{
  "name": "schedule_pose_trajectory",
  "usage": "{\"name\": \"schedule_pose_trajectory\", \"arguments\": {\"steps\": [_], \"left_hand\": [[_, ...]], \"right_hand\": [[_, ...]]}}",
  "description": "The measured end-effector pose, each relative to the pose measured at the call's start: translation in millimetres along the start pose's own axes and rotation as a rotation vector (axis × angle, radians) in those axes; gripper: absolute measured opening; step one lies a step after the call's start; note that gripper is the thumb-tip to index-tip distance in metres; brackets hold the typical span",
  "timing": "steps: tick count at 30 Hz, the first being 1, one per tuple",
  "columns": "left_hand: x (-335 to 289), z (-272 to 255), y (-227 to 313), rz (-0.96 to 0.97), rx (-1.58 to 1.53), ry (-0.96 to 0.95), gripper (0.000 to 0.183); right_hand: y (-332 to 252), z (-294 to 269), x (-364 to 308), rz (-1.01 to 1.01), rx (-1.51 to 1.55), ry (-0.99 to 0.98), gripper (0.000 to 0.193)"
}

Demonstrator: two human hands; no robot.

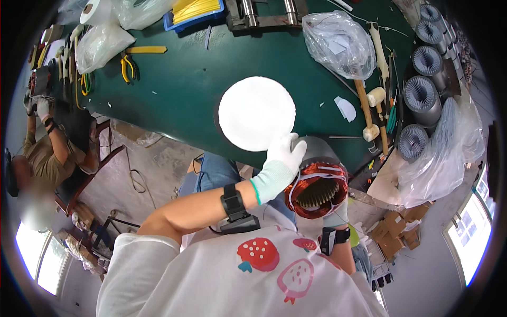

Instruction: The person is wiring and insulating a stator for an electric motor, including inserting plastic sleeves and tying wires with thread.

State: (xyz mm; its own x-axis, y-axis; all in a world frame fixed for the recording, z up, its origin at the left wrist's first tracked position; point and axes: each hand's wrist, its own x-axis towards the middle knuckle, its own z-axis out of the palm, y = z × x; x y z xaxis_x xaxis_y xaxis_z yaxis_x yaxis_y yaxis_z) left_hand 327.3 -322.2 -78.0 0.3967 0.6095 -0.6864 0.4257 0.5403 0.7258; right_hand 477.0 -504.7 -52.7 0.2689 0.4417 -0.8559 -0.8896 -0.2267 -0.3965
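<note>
A motor stator (317,191) with a dark grey shell and red-brown copper windings is tilted at the table's near edge, its open end toward me. My left hand (285,156), in a white glove, is closed at the stator's upper left side, fingers bent against the shell. Gloved too, my right hand (337,215) is against the stator's lower right side; its fingers are mostly hidden behind the stator. Just beyond my left hand, a bright white round disc (257,112) lies on the green table (179,100).
Several bare stator cores (421,98) line the right side beside clear plastic sheeting (441,158). Mallets (369,129) and a plastic bag (340,45) lie nearby. Yellow-handled pliers (127,68) and a blue tray (193,16) are farther off. A co-worker (50,150) sits at left.
</note>
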Motion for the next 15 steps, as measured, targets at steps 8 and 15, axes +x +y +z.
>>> {"name": "schedule_pose_trajectory", "arguments": {"steps": [8, 15], "left_hand": [[-5, -77, 5, 0.04, -0.315, 0.291, 0.048], [8, -141, 17, -0.166, -0.63, 0.215, 0.045]], "right_hand": [[-5, 106, 41, 0.056, -0.142, -0.149, 0.035], [9, 138, 106, 0.214, -0.221, -0.253, 0.036]]}}
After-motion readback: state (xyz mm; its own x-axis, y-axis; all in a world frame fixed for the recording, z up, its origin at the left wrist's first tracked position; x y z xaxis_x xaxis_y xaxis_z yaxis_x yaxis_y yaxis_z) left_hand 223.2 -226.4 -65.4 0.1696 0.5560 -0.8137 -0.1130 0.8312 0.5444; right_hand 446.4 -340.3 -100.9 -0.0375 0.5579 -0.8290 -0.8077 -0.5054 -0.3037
